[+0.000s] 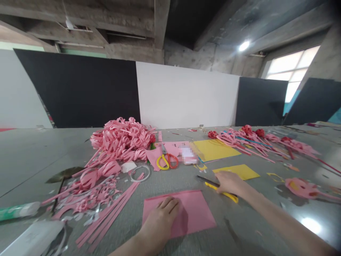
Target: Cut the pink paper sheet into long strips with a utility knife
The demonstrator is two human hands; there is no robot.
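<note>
My left hand [162, 222] lies on a pink sheet of paper [197, 211], fingers extended and pressing it against the grey table. A narrow fold or strip runs along the sheet's far edge. To the right, my right hand [229, 183] is closed around a pair of scissors [231, 196] with dark blades and yellow handles, low over the table. The blades point left, towards the space beyond the pink sheet. Its fingertips are partly hidden. Just behind that hand is a yellow paper sheet [246, 171].
Pink looped paper strips [119, 138] are heaped at the back left, with cut strips [114, 209] and scraps nearer. Red-and-yellow-handled scissors [167, 161], a phone [189, 156] and a larger yellow sheet [215, 149] lie ahead. Paper flowers [301, 187] are at right, a glue tube [20, 210] at left.
</note>
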